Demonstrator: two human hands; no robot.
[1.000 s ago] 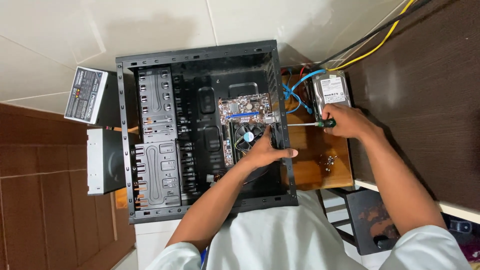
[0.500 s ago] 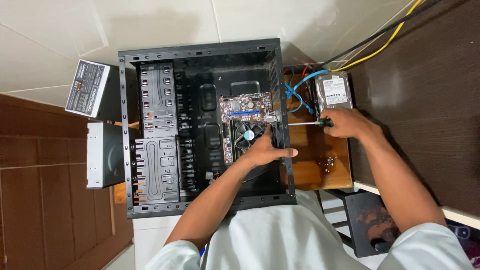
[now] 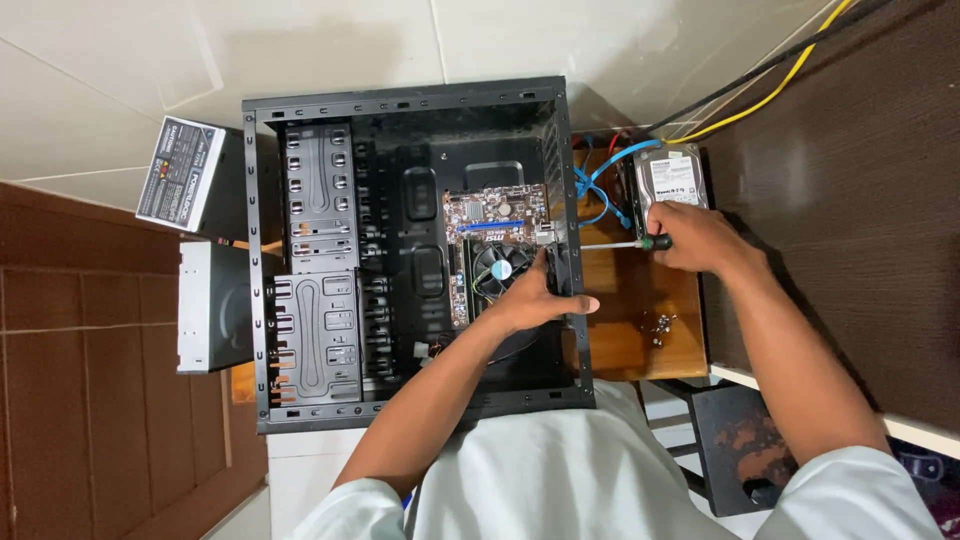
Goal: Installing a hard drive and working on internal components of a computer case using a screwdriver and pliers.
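Observation:
An open black computer case point(image 3: 320, 110) lies on its side, with a small brown motherboard point(image 3: 495, 215) and a round cooler fan point(image 3: 497, 270) inside. My left hand point(image 3: 535, 298) reaches into the case and presses against its right wall beside the fan, thumb hooked over the wall's edge. My right hand point(image 3: 695, 238) is outside the case on the right, closed around a screwdriver point(image 3: 622, 244) with a green and black handle. The shaft points left at the case's right wall. A hard drive point(image 3: 672, 178) lies just above my right hand.
A power supply point(image 3: 182, 185) and a grey optical drive point(image 3: 212, 305) sit left of the case. Blue cables point(image 3: 592, 190) run from the case to the hard drive. Loose screws point(image 3: 658, 325) lie on the wooden stool point(image 3: 630, 345). Yellow and black cables point(image 3: 770, 80) cross the dark desk at right.
The view has shifted slightly. Both hands stay in the same places, the screwdriver still against the case wall.

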